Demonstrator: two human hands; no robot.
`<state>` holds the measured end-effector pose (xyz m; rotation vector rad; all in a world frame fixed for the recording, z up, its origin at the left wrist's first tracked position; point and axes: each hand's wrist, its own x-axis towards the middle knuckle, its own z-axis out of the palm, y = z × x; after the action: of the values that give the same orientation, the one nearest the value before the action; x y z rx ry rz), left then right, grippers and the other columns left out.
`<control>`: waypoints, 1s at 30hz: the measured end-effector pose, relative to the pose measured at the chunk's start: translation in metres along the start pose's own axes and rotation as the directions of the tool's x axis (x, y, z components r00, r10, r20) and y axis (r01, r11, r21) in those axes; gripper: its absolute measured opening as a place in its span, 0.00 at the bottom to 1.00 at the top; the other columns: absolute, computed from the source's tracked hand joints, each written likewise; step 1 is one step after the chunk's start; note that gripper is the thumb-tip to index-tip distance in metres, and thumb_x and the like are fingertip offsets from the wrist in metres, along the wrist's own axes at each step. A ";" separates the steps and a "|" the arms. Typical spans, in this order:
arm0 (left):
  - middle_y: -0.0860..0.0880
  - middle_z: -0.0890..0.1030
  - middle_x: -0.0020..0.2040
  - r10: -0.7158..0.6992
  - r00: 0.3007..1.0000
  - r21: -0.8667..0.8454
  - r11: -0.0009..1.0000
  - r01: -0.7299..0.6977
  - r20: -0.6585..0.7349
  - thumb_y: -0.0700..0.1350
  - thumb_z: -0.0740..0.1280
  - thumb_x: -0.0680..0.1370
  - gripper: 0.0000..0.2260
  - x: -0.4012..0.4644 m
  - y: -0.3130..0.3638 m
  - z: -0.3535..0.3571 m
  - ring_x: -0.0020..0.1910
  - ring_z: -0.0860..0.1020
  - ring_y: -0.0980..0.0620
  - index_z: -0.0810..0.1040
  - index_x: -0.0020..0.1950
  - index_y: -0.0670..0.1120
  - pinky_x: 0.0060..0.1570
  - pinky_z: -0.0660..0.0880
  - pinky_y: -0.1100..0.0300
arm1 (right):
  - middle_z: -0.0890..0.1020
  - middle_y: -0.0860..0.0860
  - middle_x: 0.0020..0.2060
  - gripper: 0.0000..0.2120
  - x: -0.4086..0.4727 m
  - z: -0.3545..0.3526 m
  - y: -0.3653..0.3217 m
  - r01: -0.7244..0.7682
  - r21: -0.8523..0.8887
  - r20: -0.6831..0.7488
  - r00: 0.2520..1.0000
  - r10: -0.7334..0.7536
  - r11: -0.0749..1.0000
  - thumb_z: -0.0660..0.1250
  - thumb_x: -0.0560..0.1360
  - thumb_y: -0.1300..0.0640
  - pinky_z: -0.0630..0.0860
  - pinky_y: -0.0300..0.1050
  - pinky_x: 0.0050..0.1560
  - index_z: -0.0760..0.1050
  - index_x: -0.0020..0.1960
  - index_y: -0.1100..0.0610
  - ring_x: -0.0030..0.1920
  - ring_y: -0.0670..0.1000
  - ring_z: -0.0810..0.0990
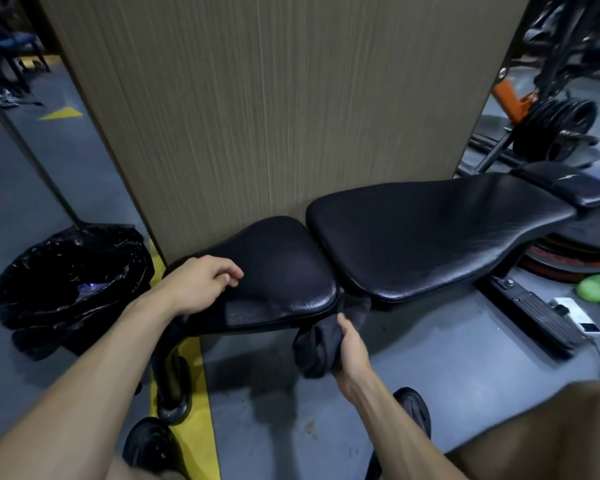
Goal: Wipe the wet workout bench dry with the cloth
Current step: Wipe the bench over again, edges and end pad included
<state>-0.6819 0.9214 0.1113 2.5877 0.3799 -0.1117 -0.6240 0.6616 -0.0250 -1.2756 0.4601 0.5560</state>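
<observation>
Black and shiny, the bench (430,237) sits against a brown wood wall (274,98). It has a small seat pad (284,271) and a long back pad (440,233), with a gap between them.

A dark cloth (317,348) hangs off the front of the bench, just under that gap. The person's right hand (352,348) grips the cloth in a bunch, below the edge of the seat pad. The left hand (205,285) rests on the far left part of the seat pad, with its fingers loosely bent, and it holds nothing that I can see. The two hands are well apart.

It looks like the wiping is in the middle of a stroke, or between two strokes. The cloth is off the top of the pads right now. I cannot tell which parts are wet and which are dry.

Next, I think the right hand needs to lift the cloth back up onto a pad, spread it flat, and rub across the top. The left hand could hold the bench steady.

A trash bin (66,289) with a black bag stands to the left on the floor.
</observation>
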 end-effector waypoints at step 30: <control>0.58 0.82 0.57 0.220 0.974 0.141 0.964 -0.226 0.059 0.44 0.62 0.82 0.12 0.033 0.074 0.035 0.57 0.79 0.59 0.81 0.61 0.56 0.58 0.73 0.62 | 0.52 0.61 0.80 0.38 0.030 -0.023 -0.110 0.333 -0.805 0.576 0.638 -0.511 -0.490 0.55 0.79 0.42 0.43 0.59 0.79 0.48 0.81 0.62 0.80 0.59 0.48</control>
<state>-0.6298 0.8509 0.1116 2.7480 0.0641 -0.1193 -0.5325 0.6217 0.0352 -2.9484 -0.8865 -0.1914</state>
